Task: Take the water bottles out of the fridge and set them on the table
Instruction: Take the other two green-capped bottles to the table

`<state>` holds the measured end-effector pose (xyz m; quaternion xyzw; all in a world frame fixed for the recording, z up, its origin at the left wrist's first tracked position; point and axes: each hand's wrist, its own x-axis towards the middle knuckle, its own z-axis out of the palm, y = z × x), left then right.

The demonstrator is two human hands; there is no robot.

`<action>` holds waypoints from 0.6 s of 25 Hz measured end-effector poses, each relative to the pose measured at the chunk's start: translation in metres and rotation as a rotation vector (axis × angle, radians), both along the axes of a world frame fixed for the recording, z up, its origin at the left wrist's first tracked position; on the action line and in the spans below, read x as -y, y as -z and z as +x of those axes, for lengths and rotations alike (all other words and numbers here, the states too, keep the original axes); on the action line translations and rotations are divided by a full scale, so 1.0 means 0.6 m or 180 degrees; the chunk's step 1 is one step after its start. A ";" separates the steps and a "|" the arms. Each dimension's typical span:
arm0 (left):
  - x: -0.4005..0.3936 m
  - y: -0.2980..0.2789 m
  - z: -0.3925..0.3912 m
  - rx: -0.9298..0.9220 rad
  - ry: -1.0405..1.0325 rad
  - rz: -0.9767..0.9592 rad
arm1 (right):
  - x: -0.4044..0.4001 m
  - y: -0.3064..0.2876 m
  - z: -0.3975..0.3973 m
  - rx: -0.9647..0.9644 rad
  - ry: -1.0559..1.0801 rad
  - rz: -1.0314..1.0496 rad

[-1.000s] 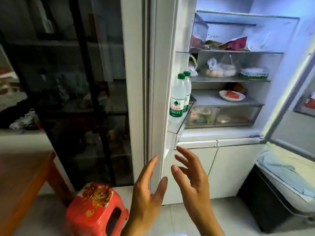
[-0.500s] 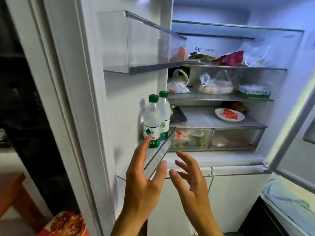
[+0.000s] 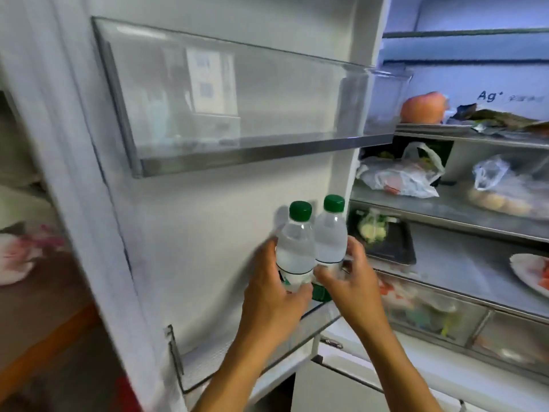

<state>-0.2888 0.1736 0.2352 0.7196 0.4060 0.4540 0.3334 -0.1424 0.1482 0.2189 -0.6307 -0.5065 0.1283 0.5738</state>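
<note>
Two clear water bottles with green caps stand side by side in the lower bin of the open fridge door (image 3: 208, 233). My left hand (image 3: 273, 289) wraps around the left bottle (image 3: 295, 248) at its label. My right hand (image 3: 350, 281) curls around the lower part of the right bottle (image 3: 331, 236), thumb in front and fingers behind it. The bottoms of both bottles are hidden by my hands and the bin's front wall. A brown wooden table (image 3: 38, 316) shows at the lower left, past the door's edge.
An empty clear door bin (image 3: 237, 150) hangs above the bottles. The fridge shelves on the right hold a peach-coloured fruit (image 3: 423, 107), plastic bags of food (image 3: 398, 173), a dark tray (image 3: 392, 251) and a white plate (image 3: 528, 272). Clear drawers sit below.
Both hands rose from below the door bin to the bottles and closed around them, one each. The view moved closer to the fridge door.
</note>
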 end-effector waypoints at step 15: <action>0.133 -0.067 -0.038 0.0259 -0.1229 0.0680 | 0.078 -0.053 -0.019 -0.0452 -0.1212 0.1071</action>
